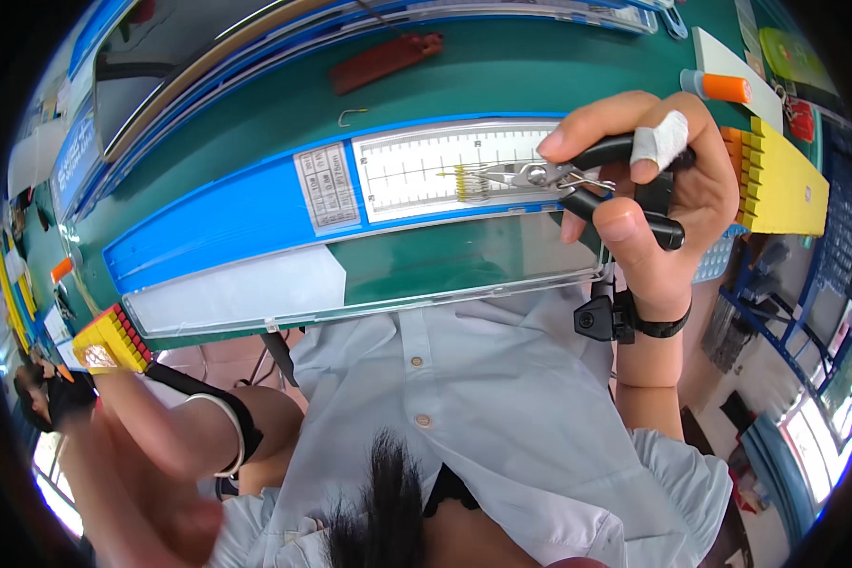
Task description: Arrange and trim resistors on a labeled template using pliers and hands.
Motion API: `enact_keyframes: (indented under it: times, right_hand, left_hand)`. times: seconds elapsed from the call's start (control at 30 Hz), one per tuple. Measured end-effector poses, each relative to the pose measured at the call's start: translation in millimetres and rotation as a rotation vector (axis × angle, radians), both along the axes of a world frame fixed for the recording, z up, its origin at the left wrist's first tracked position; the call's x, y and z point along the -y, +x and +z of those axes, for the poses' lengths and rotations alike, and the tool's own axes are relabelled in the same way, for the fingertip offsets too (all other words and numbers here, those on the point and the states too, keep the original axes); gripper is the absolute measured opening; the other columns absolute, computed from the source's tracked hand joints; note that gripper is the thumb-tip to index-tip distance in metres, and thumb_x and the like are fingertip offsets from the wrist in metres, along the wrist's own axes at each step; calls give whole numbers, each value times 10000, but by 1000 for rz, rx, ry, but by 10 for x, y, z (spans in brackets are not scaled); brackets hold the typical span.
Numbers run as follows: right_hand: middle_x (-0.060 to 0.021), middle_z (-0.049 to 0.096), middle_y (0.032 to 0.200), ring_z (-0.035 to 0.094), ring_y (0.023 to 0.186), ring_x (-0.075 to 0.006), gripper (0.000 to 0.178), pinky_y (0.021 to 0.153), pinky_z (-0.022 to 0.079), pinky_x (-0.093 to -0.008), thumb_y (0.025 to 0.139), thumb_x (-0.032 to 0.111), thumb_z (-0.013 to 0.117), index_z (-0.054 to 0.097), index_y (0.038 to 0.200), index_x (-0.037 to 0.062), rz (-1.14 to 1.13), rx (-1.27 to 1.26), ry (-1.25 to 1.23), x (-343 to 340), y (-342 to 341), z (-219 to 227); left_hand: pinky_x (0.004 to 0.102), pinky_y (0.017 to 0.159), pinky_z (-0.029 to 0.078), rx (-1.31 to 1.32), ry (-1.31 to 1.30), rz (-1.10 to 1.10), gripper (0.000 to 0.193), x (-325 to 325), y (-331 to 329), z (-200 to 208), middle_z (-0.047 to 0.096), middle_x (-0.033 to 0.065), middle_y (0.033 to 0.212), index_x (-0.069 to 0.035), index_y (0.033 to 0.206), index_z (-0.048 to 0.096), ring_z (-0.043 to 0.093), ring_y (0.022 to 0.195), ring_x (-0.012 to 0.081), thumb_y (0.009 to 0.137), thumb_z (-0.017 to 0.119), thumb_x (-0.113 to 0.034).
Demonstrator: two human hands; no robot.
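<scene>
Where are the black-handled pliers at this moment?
In the head view, right of centre: the pliers are in the right hand, their tips over the white ruled panel of the blue case.

Green desk [502, 71] was noted in the foreground; pinkish floor [702, 369] and blue-framed rack [776, 328] were observed at right, backlit by bright windows [809, 431].

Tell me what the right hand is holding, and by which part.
The right hand holds the pliers by their black handles, with the metal nose pointing away from the palm.
</scene>
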State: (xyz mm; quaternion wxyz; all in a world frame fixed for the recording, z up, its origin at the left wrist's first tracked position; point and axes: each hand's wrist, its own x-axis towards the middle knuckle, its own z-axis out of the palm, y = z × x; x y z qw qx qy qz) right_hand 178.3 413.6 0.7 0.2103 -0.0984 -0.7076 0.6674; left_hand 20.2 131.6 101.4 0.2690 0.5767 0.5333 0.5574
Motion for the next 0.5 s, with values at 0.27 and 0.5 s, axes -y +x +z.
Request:
enact_keyframes:
  times: [0.27,0.5]
  right_hand:
    - [-245,666,977,644,689,-154,478,501,550,-227,869,331,800,398,905,75,-52,71,53,-14,57,-27]
    - [-258,659,993,644,782,-179,471,510,553,-235,892,337,777,386,912,75,-33,139,119,0,-14,14]
  left_hand:
    - [645,1130,256,-643,-396,269,664,-572,246,-853,546,171,1456,-127,1337,627,408,1390,460,826,705,-545]
    - [647,1143,222,-883,-680,227,910,-617,298,-867,434,120,1571,-206,1426,588,306,1456,455,719,614,-778]
